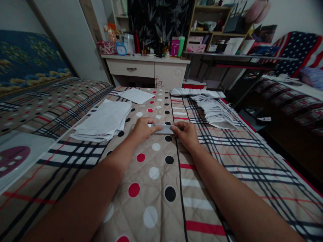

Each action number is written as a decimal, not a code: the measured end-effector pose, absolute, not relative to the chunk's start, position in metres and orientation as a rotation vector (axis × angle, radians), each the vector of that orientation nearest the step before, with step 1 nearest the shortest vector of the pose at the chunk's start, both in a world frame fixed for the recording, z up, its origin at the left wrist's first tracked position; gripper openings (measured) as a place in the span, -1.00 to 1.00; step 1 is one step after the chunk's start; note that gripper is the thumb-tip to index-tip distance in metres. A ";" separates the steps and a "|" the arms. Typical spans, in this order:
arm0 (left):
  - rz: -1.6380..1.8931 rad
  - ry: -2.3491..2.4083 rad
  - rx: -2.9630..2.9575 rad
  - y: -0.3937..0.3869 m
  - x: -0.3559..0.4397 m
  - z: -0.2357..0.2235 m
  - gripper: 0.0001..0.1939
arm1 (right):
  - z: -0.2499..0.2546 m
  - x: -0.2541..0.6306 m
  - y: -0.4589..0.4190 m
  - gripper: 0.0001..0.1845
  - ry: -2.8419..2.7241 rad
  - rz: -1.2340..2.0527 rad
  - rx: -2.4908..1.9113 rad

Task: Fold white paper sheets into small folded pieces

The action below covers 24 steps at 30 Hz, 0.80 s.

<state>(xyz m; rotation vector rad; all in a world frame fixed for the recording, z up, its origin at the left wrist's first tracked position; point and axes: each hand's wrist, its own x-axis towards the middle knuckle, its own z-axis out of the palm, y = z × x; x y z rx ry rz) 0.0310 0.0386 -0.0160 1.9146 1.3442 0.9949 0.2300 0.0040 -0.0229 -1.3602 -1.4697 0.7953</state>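
Between my two hands, low over the bed, is a narrow strip of folded white paper [164, 129]. My left hand [144, 129] pinches its left end, thumb lying along the strip. At the other end, the fingers and thumb of my right hand [186, 133] are closed on it. To the left lies a stack of flat white sheets [104, 117], its edges uneven. A separate white sheet [136, 96] rests beyond that stack. On the right is a fanned row of folded white papers [213, 111], with another white bundle [196, 92] behind it.
A patterned quilt [156, 174] covers the bed. At the left edge lies a white package with a purple print [15, 158]. Past the bed's far end stands a white dresser [143, 69] with bottles and a blue clock [121, 48]. A desk [227, 55] stands at the back right.
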 end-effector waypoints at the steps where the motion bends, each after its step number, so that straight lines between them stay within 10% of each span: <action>1: 0.999 1.343 1.893 0.039 0.030 -0.017 -0.67 | -0.025 0.231 0.005 -0.79 -1.463 0.788 -1.359; 24: 0.958 1.269 1.880 0.031 0.037 -0.014 -0.66 | -0.026 0.228 0.003 -0.67 -1.603 0.612 -1.486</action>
